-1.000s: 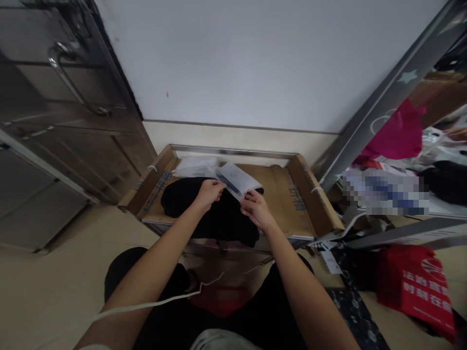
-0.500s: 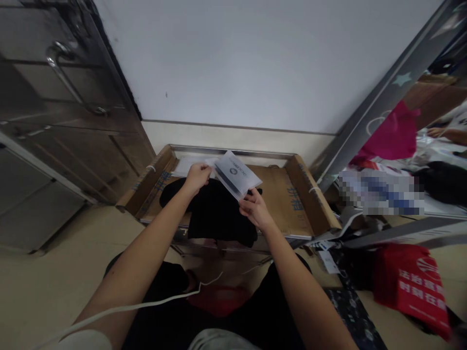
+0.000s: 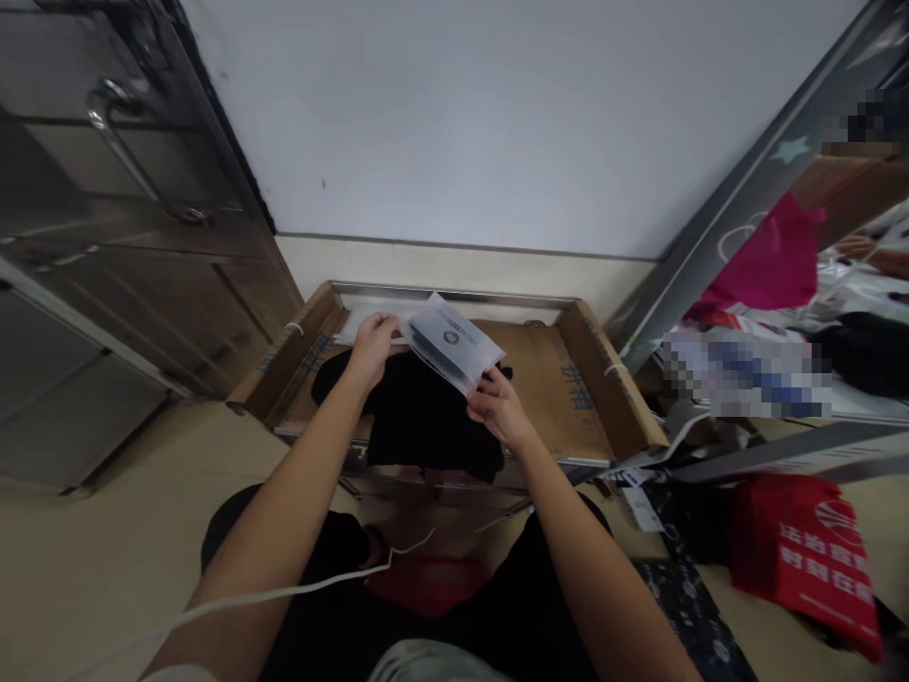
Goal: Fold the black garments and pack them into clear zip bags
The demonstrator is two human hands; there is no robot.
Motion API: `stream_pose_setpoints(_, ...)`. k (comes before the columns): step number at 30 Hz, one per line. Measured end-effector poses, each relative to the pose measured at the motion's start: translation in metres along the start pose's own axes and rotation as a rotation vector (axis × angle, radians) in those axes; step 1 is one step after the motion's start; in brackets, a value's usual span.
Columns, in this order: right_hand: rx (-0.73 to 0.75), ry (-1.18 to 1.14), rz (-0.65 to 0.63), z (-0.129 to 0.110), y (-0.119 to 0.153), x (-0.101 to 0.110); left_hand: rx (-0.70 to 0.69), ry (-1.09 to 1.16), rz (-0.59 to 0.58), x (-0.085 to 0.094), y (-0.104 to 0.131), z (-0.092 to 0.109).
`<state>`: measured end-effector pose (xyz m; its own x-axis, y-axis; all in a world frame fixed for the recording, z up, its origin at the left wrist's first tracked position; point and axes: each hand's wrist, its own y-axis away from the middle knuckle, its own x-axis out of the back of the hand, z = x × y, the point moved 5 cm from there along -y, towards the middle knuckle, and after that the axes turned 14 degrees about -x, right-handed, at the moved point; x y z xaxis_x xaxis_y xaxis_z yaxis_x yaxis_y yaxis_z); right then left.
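A frosted plastic bag (image 3: 458,343) with a dark printed logo is held tilted between my two hands. My right hand (image 3: 495,407) pinches its lower right corner. At its left edge, the fingers of my left hand (image 3: 376,349) are closed on the bag; their tips are partly hidden. Below the bag lies a folded black cloth item (image 3: 426,431), on a cardboard liner (image 3: 546,398) with raised sides. More pale plastic bags (image 3: 349,327) lie behind my left hand.
A metal door with a handle (image 3: 138,161) stands at the left, and a white wall panel (image 3: 440,123) in front. To the right are a pink bag (image 3: 771,260), a cluttered table and a red bag (image 3: 810,559). A white cord (image 3: 284,592) crosses my left arm. Another person's hand (image 3: 859,248) shows at far right.
My left hand has shifted slightly left along the bag's edge. The bag has moved a little left and its left side now gapes slightly. My right hand keeps its corner.
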<state>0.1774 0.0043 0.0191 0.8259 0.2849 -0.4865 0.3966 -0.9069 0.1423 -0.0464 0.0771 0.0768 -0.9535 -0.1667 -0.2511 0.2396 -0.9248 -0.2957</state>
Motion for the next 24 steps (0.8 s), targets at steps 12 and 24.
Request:
stream_pose_setpoints(12,0.003,-0.008,-0.018,0.003,-0.003,0.002,-0.043,0.227,0.076,-0.034,0.061,-0.048)
stream_pose_setpoints(24,0.034,0.03,-0.025,0.005,-0.006,0.002,0.137,0.242,0.161,-0.035,0.061,-0.064)
